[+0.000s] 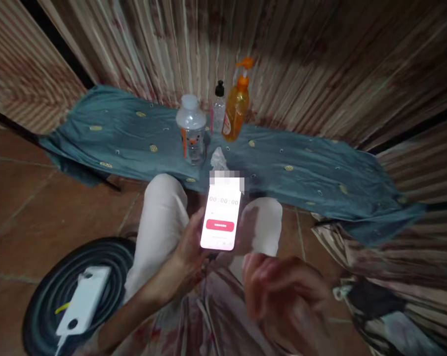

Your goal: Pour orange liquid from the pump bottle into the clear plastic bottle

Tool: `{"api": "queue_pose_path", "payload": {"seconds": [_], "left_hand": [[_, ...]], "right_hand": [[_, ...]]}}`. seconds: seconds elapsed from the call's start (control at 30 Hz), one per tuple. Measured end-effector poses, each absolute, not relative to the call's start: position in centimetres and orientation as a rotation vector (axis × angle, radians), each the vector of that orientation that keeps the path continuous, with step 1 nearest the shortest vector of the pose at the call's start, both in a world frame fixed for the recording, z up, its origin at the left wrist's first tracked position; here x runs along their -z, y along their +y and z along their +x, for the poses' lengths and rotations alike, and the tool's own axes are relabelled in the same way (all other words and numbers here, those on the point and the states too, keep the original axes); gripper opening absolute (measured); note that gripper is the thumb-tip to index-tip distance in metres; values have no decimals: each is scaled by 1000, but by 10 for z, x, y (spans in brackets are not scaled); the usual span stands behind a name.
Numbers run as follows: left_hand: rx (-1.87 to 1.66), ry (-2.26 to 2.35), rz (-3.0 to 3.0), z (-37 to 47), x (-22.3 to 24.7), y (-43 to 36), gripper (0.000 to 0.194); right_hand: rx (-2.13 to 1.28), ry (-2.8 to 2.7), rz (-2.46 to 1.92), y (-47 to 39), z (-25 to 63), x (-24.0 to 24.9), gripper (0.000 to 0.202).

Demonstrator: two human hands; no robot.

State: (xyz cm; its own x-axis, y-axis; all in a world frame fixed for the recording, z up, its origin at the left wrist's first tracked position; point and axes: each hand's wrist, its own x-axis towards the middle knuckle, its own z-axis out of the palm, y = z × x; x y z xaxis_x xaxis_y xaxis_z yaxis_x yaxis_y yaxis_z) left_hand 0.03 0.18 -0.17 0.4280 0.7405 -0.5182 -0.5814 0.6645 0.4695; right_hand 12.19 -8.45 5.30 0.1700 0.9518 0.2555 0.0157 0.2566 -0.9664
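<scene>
We've got a cloth-covered bench (319,163) across the mid. view. Over the lap, right of the phone's lower end, the right hand (286,287) is raised w/ its fingers bent; it's blurred, so we can't tell how far they're open or if they hold anything. The left hand (189,242), forearm slanting up from bottom left, is closed round the phone (221,212), screen up, by the middle of the bench's near edge (timer reads 00:00:00). We can't see the fingers behind it; its top's pixelated & the small print's unreadable. Toward the bench's far edge, an orange pump bottle (237,109) partly hides a black-capped bottle (218,111). Nearer the front edge, we see crumpled tissue (218,159), its lower end obscured.
</scene>
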Motion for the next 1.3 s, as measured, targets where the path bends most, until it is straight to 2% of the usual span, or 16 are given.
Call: {"api": "queue_pose_path", "payload": {"seconds": [0.1, 0.33, 0.47, 0.83, 1.3], "left_hand": [[-852, 761, 256, 1, 4, 5, 43], [-842, 670, 296, 4, 3, 11, 45], [-847, 673, 261, 6, 3, 12, 44], [-913, 706, 276, 10, 2, 16, 39], [-916, 712, 254, 12, 0, 15, 37]], "right_hand": [[-846, -1164, -1139, -74, 124, -38, 19], [-607, -1206, -1481, -78, 133, 4, 24], [-443, -1269, -1551, -79, 135, 17, 34], [-333, -1411, -1538, -74, 125, 18, 47], [-285, -1447, -1557, -75, 120, 11, 49]]}}
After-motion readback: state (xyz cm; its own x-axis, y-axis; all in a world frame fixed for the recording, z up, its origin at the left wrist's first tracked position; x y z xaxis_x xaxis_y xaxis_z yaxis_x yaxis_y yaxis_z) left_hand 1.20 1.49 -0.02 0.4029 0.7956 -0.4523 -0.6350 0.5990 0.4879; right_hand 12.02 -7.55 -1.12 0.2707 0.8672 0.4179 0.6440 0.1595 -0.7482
